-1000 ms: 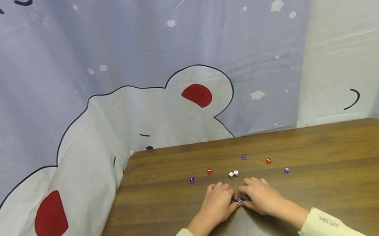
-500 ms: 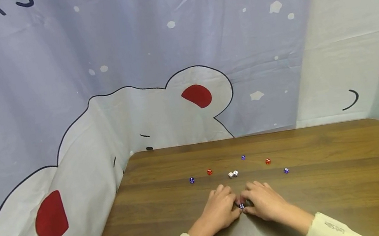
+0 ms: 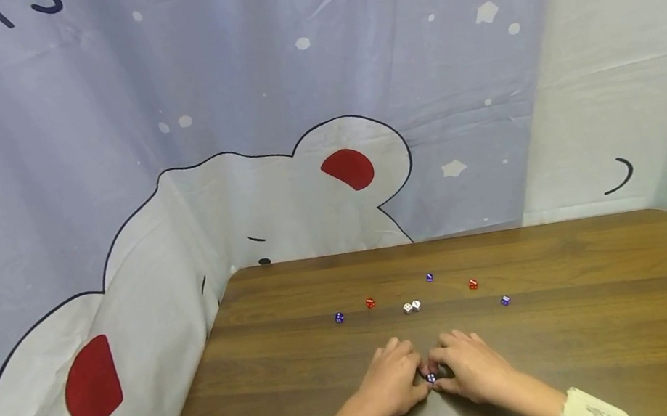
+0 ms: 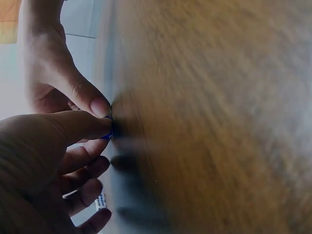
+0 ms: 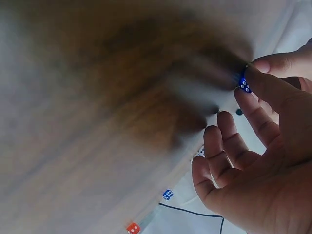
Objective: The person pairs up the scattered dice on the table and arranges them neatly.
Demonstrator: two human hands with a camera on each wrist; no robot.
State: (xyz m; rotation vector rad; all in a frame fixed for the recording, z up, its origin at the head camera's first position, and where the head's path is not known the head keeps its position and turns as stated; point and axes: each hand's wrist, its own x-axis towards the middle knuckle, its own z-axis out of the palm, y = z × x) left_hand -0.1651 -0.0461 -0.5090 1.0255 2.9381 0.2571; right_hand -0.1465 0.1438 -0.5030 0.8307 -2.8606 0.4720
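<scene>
A blue die with white pips (image 3: 431,378) sits at the table surface between my two hands. My left hand (image 3: 391,378) pinches it from the left with thumb and index finger, and my right hand (image 3: 474,366) does the same from the right. In the left wrist view only a sliver of the blue die (image 4: 108,130) shows behind the thumb. The right wrist view gives a dotted face of the blue die (image 5: 244,85) between thumb and index fingertip. The other fingers of the right hand are spread and bent, holding nothing.
Beyond my hands lie two touching white dice (image 3: 412,307), a red die (image 3: 371,302) and a blue die (image 3: 339,317) to the left. Farther right are another red die (image 3: 473,284) and two blue dice (image 3: 505,300). A printed curtain (image 3: 218,73) borders the wooden table (image 3: 626,335).
Both hands have moved together toward the person's side of the table, bringing the blue die along between them. The dice beyond have stayed in place.
</scene>
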